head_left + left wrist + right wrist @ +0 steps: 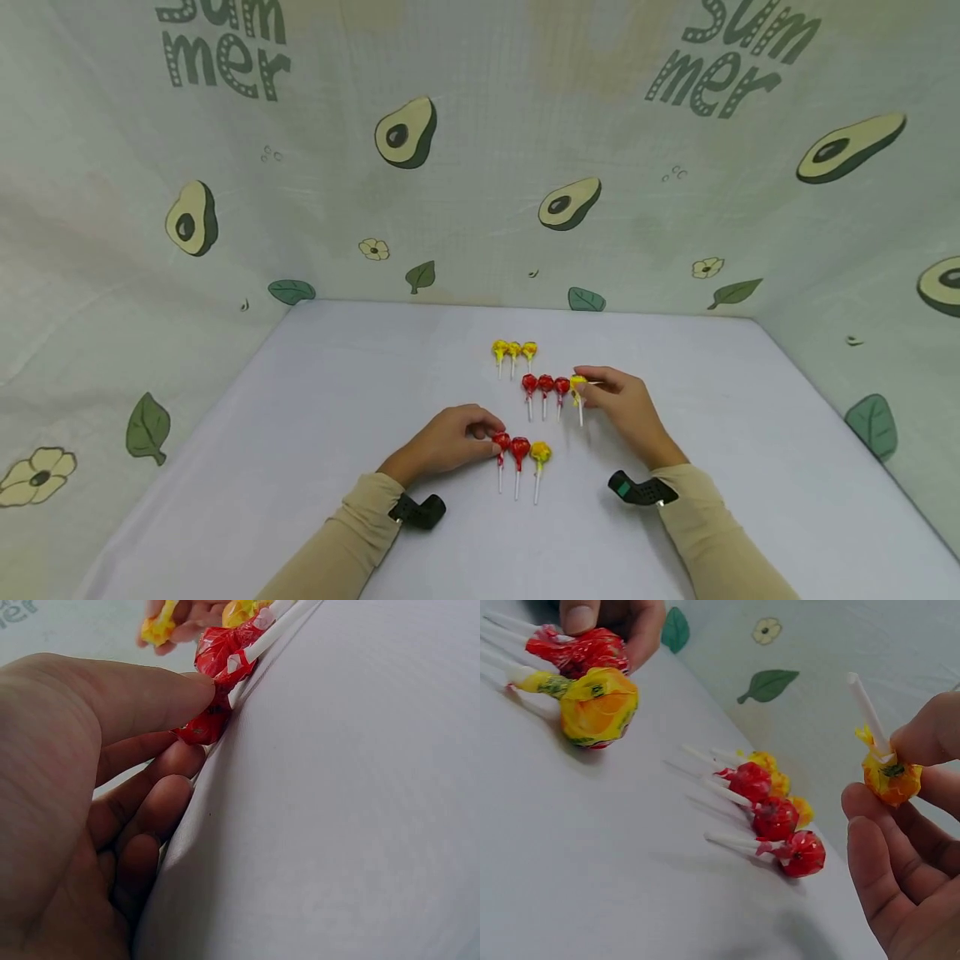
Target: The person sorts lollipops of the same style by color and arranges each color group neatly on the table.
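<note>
In the head view my left hand [457,437] pinches the leftmost red lollipop [501,440] of the front row between thumb and fingers. Beside it lie another red lollipop [520,450] and a yellow lollipop [540,452]. My right hand [618,408] holds a yellow lollipop [892,776] by its wrapped head, stick pointing up in the right wrist view, raised off the table. This one is at the right end of the middle row, where three red lollipops [546,383] lie side by side. The left wrist view shows my thumb [172,697] against the red wrapper.
Three yellow lollipops [513,349] lie in a back row on the white table [360,375]. A pale cloth [480,250] printed with avocados and leaves hangs behind and at the sides. Each wrist wears a black camera band [643,489].
</note>
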The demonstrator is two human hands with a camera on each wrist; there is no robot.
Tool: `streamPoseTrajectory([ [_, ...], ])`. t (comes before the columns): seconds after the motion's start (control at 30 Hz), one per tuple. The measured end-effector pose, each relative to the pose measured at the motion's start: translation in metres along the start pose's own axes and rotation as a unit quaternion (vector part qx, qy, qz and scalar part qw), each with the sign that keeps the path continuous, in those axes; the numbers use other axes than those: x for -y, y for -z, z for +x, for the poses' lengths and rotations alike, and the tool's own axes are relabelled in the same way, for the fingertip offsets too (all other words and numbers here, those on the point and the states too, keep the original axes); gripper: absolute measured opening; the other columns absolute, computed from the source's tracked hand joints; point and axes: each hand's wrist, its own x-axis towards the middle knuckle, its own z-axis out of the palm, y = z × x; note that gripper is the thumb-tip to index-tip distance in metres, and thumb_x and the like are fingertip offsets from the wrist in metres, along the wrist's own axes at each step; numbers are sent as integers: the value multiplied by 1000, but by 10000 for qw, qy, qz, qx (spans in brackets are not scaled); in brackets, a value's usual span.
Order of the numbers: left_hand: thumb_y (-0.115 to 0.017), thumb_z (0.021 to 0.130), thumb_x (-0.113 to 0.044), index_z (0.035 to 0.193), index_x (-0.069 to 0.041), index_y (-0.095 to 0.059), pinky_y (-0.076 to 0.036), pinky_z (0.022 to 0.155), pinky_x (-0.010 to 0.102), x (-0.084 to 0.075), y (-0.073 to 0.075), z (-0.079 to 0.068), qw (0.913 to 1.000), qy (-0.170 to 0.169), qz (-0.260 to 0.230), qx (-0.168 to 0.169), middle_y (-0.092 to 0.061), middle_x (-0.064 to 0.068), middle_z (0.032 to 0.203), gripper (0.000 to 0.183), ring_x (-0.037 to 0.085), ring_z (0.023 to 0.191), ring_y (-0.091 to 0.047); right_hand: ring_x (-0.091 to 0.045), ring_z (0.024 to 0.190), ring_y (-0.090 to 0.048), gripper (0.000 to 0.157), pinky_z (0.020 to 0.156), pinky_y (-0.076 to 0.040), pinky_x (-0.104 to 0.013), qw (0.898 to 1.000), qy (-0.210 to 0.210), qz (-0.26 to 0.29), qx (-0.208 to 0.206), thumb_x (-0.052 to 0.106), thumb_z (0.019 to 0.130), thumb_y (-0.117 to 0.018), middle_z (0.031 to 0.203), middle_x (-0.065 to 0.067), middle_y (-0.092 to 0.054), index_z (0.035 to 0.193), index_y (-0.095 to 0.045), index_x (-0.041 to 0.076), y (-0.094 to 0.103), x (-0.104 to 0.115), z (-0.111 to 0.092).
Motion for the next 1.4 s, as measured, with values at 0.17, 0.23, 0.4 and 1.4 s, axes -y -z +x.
streamPoseTrajectory([
  [0.17,-76,90,-27,109,-25,-73,-48,78,28,-2,2,-2,10000,19,-71,0,-63,-12,95,20,7,88,-57,-27,103,-63,47,85,-54,-27,9998,-179,70,56,36,99,-64,128,-8,-63,136,-62,6,1,1,13],
  [0.23,-76,90,-28,109,-26,-73,-48,79,27,-3,2,-2,9999,68,-123,9,-63,-13,95,20,7,88,-57,-28,103,-63,48,85,-54,-28,9996,-242,136,41,36,99,-64,128,-9,-64,136,-62,6,1,2,17],
  [0.4,-77,89,-27,109,-25,-73,-48,78,26,-2,-1,-1,9999,47,-138,4,-63,-14,95,20,6,88,-57,-29,106,-63,45,88,-54,-32,9989,-353,317,36,34,99,-64,129,-10,-63,134,-62,6,0,3,29],
  [1.4,-77,90,-28,111,-22,-73,-48,81,25,-2,-1,-4,9998,-173,-122,-2,-63,-15,97,22,4,89,-58,-25,116,-57,43,97,-47,-33,9898,-1132,828,-252,24,102,-60,134,-14,-58,139,-56,2,-12,-11,81],
])
